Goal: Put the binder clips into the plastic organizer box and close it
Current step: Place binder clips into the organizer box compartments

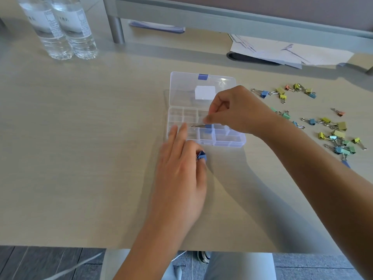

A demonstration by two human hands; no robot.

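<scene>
Two water bottles [60,29], labels unreadable, organizer box [201,110] open

Nothing readable here, honestly

The two water bottles [60,27] at the back left of the bench [80,138] have white labels with fine print on them, but it's way too blurry to make out a single word. The white sticker [204,92] on the organizer box lid [181,87] looks blank. The papers [282,51] at the back right show only lines, no legible text.
</scene>
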